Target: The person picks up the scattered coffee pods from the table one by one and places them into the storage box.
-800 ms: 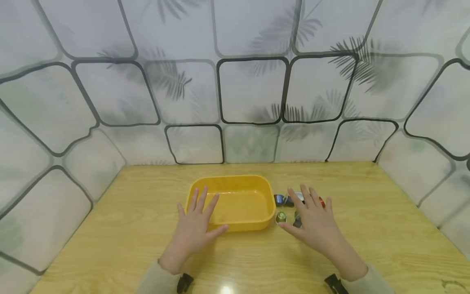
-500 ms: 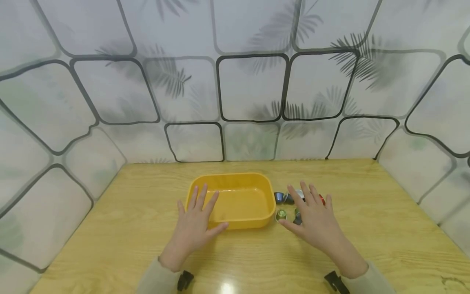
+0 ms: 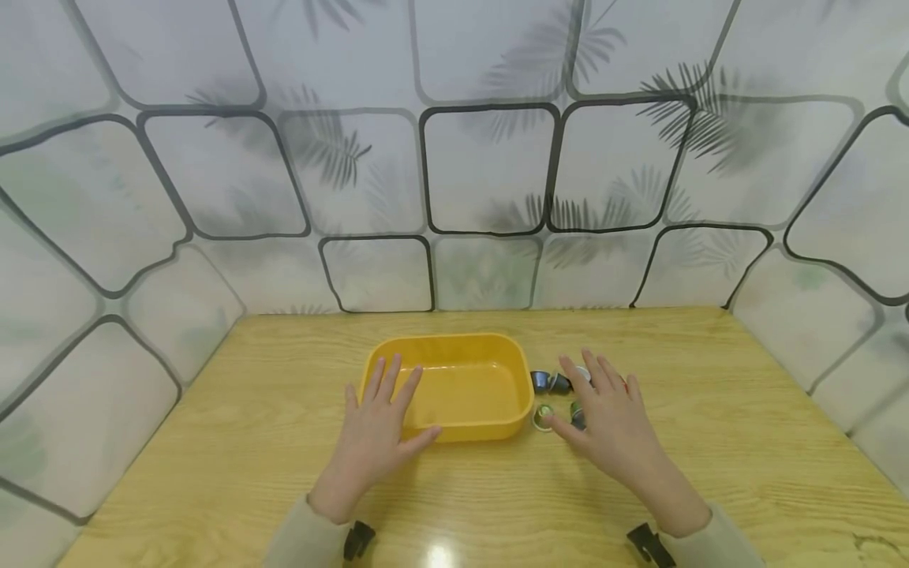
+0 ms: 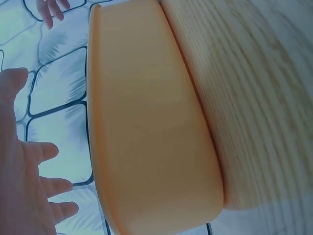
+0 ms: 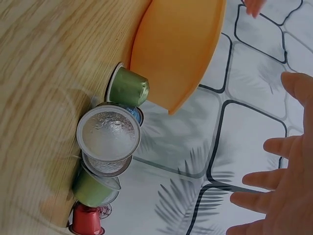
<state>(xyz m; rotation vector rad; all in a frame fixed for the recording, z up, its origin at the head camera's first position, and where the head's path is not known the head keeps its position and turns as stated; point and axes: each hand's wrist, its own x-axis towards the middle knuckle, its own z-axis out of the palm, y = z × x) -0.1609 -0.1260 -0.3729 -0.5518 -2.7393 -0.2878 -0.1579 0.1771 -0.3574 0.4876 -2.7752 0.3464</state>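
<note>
My left hand point(image 3: 375, 434) hovers with fingers spread over the left front of a yellow plastic basin point(image 3: 465, 432). In the left wrist view the basin's outer wall point(image 4: 146, 112) fills the middle, with the fingers beside its rim. My right hand point(image 3: 612, 426), likewise spread and holding nothing, is above several coffee capsules right of the basin and partly covers them. A green capsule point(image 5: 128, 87) stands close by the basin. Beside it, a capsule with a silver lid point(image 5: 108, 134) faces the camera; another green capsule point(image 5: 90, 188) and a red capsule point(image 5: 86, 219) lie farther along.
The wooden table point(image 3: 284, 394) carries the basin and capsules. A pale backdrop point(image 3: 490, 173) with dark rounded outlines and leaf prints encloses the back and both sides. A dark blue capsule point(image 3: 540, 382) is near the basin's right wall.
The right hand has shifted slightly, its thumb now over the green capsule's edge and more of the dark capsules showing. The head view tilted a little; the left hand stays nearly still.
</note>
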